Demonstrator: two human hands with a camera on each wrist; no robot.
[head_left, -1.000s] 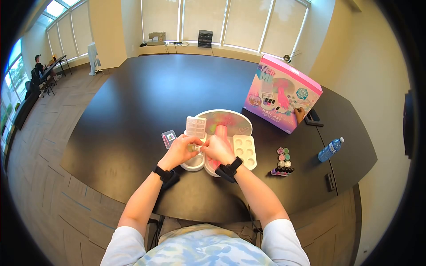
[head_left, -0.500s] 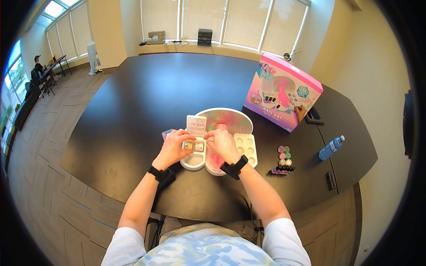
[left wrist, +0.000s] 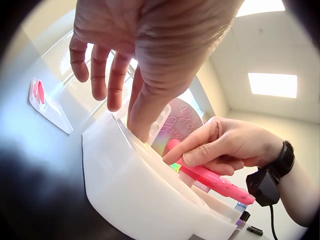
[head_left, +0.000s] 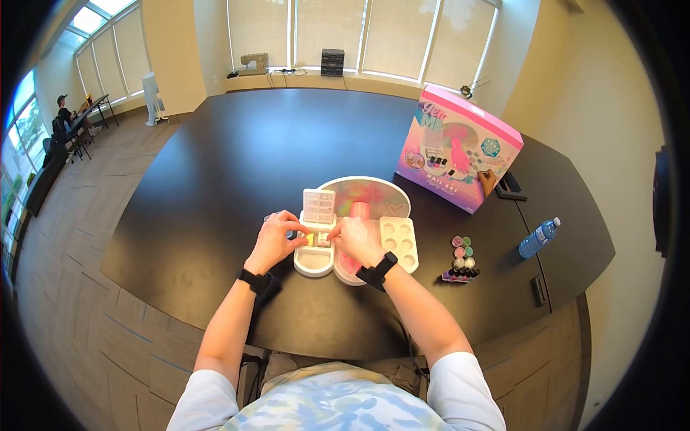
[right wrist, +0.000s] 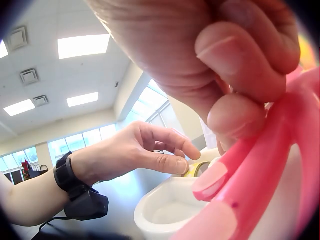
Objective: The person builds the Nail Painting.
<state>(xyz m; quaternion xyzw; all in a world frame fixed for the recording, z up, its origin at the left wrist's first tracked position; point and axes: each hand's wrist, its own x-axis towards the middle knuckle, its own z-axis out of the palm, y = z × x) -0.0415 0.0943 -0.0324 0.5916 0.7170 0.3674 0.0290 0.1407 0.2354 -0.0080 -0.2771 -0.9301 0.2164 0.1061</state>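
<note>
My left hand reaches into the upper compartment of a white tray, its thumb tip at a yellow-edged roll. Its fingers are extended and spread in the left wrist view. Beside that roll lies a pale patterned roll, with my right fingertips right at it. My right hand has the index finger pointing down into the compartment and the other fingers bent. It hangs over a pink plastic model hand with pale nails. A compartmented lid stands raised behind the rolls.
An oval mirror stands behind the model hand. Right of it is a white palette with round wells. Farther right are glitter pots, nail polish bottles, a water bottle and a nail art box. A person sits far left.
Both hands were together above the compartment, then parted, showing the rolls inside. Now the fingertips of both have come down to the rolls.
</note>
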